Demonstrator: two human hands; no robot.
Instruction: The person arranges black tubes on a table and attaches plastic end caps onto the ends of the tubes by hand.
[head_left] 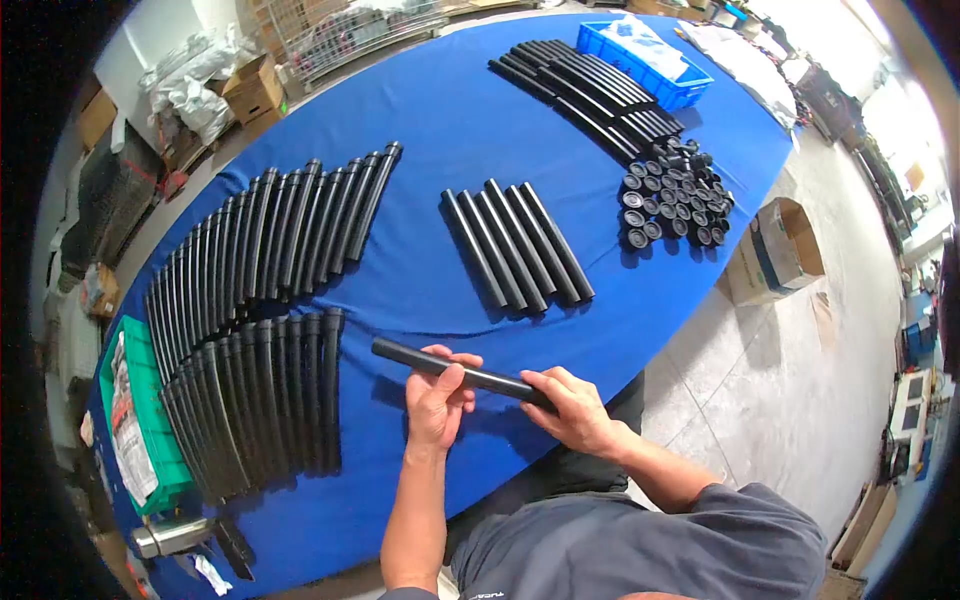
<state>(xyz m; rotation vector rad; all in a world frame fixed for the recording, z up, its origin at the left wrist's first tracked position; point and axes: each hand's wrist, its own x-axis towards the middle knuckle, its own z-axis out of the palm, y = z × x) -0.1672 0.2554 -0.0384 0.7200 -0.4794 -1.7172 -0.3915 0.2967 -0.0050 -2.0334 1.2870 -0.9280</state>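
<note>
A black tube (490,380) is held slantwise over the near side of the blue-covered table. My left hand (440,395) is closed around its middle, thumb on top. Around the tube's right end my right hand (572,408) is wrapped, hiding that end. Beyond my hands several plain black tubes (520,248) lie side by side on the cloth. To the left, black tubes with wider collared ends (290,235) lie in a long row, and a second row of them (265,395) is nearer to me. Round black end caps (675,205) are heaped at the right.
More black tubes (590,95) lie at the far end, beside a blue crate (690,92) with plastic bags. A green crate (170,465) and a metal cylinder (170,537) are at the left edge. An open cardboard box (760,285) stands on the floor right of the table.
</note>
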